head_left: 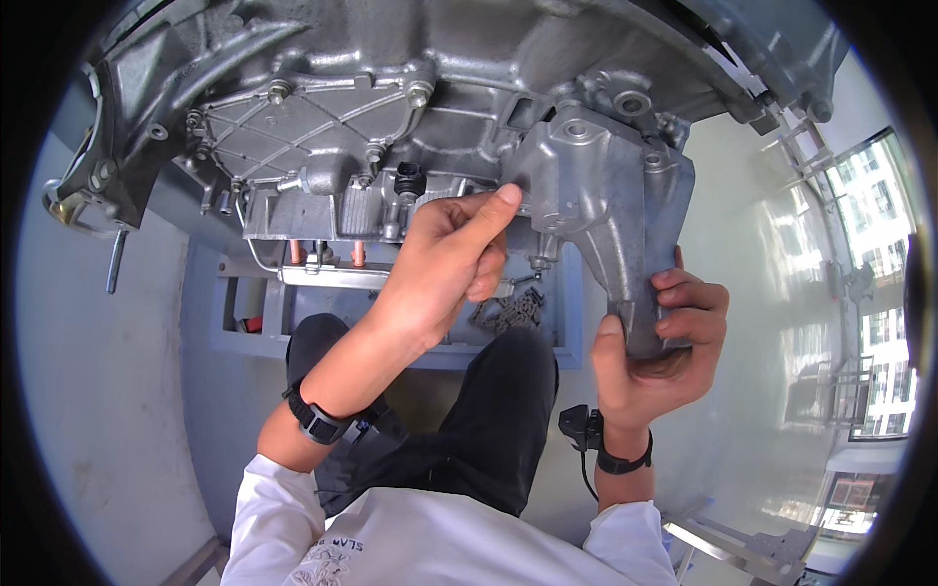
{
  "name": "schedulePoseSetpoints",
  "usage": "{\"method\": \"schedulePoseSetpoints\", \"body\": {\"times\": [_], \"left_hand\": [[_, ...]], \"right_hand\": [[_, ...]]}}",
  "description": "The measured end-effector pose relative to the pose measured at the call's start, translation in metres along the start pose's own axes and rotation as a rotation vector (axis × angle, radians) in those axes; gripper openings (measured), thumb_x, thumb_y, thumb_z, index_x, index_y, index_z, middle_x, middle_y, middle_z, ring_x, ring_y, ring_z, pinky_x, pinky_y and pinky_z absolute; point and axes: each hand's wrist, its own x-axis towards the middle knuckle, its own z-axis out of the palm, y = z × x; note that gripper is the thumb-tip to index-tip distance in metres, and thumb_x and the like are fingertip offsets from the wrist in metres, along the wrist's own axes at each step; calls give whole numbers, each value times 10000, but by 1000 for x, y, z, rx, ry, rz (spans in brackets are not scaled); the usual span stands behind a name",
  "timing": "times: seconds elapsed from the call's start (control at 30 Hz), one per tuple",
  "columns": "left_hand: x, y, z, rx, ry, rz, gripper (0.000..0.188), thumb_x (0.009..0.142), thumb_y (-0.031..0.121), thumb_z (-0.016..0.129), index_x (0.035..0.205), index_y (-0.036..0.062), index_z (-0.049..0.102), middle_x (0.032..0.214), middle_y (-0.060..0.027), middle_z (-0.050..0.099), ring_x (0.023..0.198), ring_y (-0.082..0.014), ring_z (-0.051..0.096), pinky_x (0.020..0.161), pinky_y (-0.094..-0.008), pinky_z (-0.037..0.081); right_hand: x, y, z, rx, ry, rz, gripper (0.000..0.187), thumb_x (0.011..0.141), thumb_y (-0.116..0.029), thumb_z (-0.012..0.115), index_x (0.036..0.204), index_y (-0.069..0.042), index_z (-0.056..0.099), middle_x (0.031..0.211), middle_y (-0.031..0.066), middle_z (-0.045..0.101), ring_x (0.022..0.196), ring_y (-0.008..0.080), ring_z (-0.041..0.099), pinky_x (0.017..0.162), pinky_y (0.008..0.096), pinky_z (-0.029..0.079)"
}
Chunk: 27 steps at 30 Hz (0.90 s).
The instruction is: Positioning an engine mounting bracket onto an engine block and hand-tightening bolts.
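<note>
A large cast-metal bracket (608, 210) sits against the right part of a big silver engine or gearbox housing (469, 59). My right hand (669, 342) is closed round the bracket's narrow lower end, thumb on its left side and fingers on its right. My left hand (445, 259) is at the bracket's left side, its fingers curled in and its thumb stretched toward the bracket's edge. Whatever its fingers hold, if anything, is hidden behind the hand. Just above that hand, a black plug-like connector (409, 179) stands out from the housing.
A ribbed cover plate (313, 137) with bolts is on the housing's left part. Below runs a silver rail (332, 277) with copper-coloured stubs (358, 254). A heap of chain (510, 311) lies in the blue-grey frame (430, 356) beneath. A metal bracket with a hanging rod (116, 259) juts out at far left.
</note>
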Motion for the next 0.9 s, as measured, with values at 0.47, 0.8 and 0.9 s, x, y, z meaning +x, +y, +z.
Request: {"method": "schedulePoseSetpoints", "body": {"times": [0.47,0.8,0.9], "left_hand": [[1,-2,-2,-3,-32,22,326,909,281,566,669,95,449,492,55,352,415,-39,287,403,-208,243],[7,-14,-1,-19,-49,39,237,899,220,582,794,8,572,469,56,357,406,-45,284,470,-219,336],[2,-8,2,-28,-9,5,225,898,199,579,874,-24,589,477,59,366,409,-40,285,418,-211,277]], "right_hand": [[4,-15,3,-10,38,86,332,568,13,667,784,-48,422,847,128,439,808,238,498,811,423,441],[10,-17,-6,-19,18,82,323,577,15,654,787,-43,416,861,121,424,815,232,487,820,399,429],[10,-14,-3,24,27,71,319,579,16,650,785,-42,414,862,121,423,812,229,483,839,408,426]]}}
